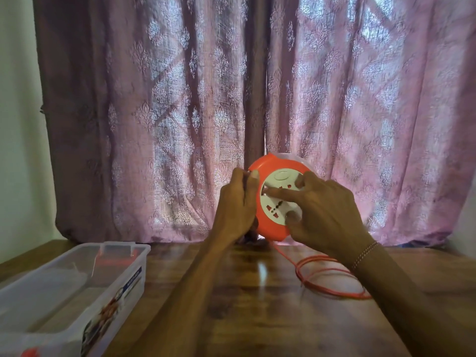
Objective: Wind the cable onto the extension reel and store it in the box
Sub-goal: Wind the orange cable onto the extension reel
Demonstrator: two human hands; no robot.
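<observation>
Two hands on upright reel (270,222): left hand (235,207) fingers gripping its rim, right hand (324,215) fingers spread on its face.

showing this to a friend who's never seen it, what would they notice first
The bright orange reel, held upright mid-frame before the pink curtain: the left hand grips its edge, the right hand spreads its fingers over the white socket face. Next, orange cable looped on the wooden table at right, and the clear plastic box at lower left.
</observation>
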